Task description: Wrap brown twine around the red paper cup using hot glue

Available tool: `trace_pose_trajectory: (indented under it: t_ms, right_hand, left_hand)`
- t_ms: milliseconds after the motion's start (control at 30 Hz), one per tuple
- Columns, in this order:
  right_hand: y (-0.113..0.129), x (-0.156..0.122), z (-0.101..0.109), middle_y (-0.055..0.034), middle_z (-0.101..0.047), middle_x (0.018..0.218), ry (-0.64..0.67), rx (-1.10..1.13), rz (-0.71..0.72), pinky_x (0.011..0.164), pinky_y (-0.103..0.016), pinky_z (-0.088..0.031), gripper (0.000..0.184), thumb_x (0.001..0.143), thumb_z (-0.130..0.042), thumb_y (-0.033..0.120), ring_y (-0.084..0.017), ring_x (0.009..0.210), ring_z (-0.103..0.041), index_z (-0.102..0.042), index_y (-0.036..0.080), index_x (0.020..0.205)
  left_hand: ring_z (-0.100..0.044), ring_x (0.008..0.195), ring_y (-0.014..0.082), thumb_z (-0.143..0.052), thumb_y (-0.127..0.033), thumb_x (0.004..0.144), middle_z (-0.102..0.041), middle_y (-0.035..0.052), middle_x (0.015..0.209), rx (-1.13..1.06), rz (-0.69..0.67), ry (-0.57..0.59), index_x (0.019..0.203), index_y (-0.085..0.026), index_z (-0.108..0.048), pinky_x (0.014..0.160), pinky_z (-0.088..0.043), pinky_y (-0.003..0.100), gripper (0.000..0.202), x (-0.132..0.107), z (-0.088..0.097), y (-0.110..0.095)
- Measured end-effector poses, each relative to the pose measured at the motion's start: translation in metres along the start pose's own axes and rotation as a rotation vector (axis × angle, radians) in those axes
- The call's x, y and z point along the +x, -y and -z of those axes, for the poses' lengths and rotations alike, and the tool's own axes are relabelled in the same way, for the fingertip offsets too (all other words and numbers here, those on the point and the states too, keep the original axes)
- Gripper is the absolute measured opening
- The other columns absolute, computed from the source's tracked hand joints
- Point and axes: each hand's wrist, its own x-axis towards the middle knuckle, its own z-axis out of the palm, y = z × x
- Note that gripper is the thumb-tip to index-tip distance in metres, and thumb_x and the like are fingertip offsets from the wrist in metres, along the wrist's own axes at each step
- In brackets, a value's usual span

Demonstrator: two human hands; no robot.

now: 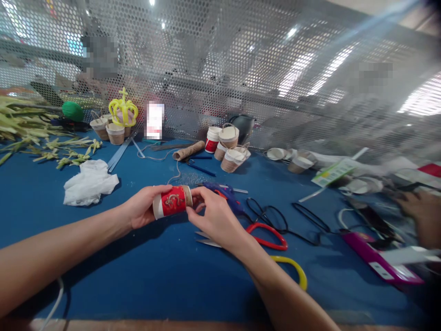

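My left hand is closed around a red and white paper cup lying on its side in the air, with a gold design on its front. Jute twine is wound around the cup's right end. There the thumb and fingers of my right hand grip the cup's edge; whether they also pinch the twine's loose end is hidden. Behind the cup lies a roll of twine, its thin strand running toward the cup. A blue glue gun rests just beyond my right hand.
Red-handled scissors and a yellow handle lie by my right forearm. Twine-wrapped cups stand at the back, with white cloth at left. Black cables cross the table. Another person's hand is at far right.
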Motion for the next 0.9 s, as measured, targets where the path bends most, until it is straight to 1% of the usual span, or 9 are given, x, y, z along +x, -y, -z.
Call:
trace_pose_trajectory:
  t_ms: [200, 367, 533, 633, 767, 900]
  right_hand:
    - [0.0027, -0.0006, 0.0013, -0.0040, -0.060, 0.077, 0.002, 0.016, -0.021, 0.061, -0.028, -0.045, 0.017, 0.069, -0.052, 0.015, -0.015, 0.067, -0.055, -0.054, 0.017, 0.086]
    - [0.0020, -0.0009, 0.0000, -0.0042, -0.061, 0.074, -0.015, 0.032, -0.037, 0.060, -0.028, -0.046, 0.014, 0.069, -0.051, 0.015, -0.014, 0.066, -0.055, -0.054, 0.016, 0.083]
    - [0.0041, -0.0001, 0.0003, -0.0040, -0.061, 0.073, -0.040, 0.089, -0.090, 0.057, -0.027, -0.047, 0.010, 0.070, -0.052, 0.018, -0.013, 0.062, -0.055, -0.054, 0.016, 0.079]
    - [0.0035, 0.0004, -0.0001, -0.0025, -0.060, 0.067, -0.065, 0.123, -0.126, 0.054, -0.025, -0.046, 0.006, 0.070, -0.052, 0.021, -0.012, 0.057, -0.054, -0.053, 0.017, 0.074]
    - [0.0013, 0.0003, -0.0018, -0.0009, -0.059, 0.063, -0.087, 0.100, -0.127, 0.051, -0.024, -0.045, 0.003, 0.068, -0.052, 0.020, -0.011, 0.054, -0.053, -0.052, 0.017, 0.069]
    - [0.0016, 0.0004, -0.0020, -0.0007, -0.058, 0.061, -0.090, 0.097, -0.132, 0.050, -0.024, -0.045, 0.002, 0.067, -0.052, 0.020, -0.011, 0.053, -0.052, -0.052, 0.017, 0.068]
  left_hand:
    - [-0.059, 0.052, 0.0125, -0.048, -0.015, 0.079, -0.066, 0.0084, 0.066, 0.045, -0.043, 0.003, 0.078, -0.007, -0.063, 0.053, -0.047, 0.022, 0.018, 0.0006, 0.0003, 0.0016]
    - [-0.059, 0.053, 0.0123, -0.052, -0.017, 0.076, -0.067, 0.0089, 0.067, 0.082, -0.088, -0.013, 0.078, -0.007, -0.064, 0.053, -0.047, 0.022, 0.016, 0.0002, 0.0007, 0.0039]
    - [-0.057, 0.050, 0.0110, -0.056, -0.017, 0.073, -0.066, 0.0061, 0.061, 0.123, -0.145, -0.012, 0.073, -0.007, -0.065, 0.050, -0.044, 0.020, 0.013, -0.0024, -0.0003, 0.0046]
    - [-0.059, 0.053, 0.0118, -0.060, -0.019, 0.071, -0.067, 0.0065, 0.063, 0.158, -0.179, 0.004, 0.074, -0.008, -0.066, 0.052, -0.044, 0.020, 0.013, -0.0035, -0.0013, 0.0056]
    - [-0.058, 0.055, 0.0120, -0.063, -0.020, 0.067, -0.067, 0.0056, 0.061, 0.174, -0.216, 0.009, 0.073, -0.009, -0.067, 0.056, -0.044, 0.021, 0.012, -0.0046, -0.0030, 0.0075]
    - [-0.058, 0.055, 0.0119, -0.064, -0.019, 0.067, -0.067, 0.0049, 0.060, 0.186, -0.228, 0.014, 0.072, -0.010, -0.067, 0.056, -0.044, 0.021, 0.011, -0.0057, -0.0044, 0.0083]
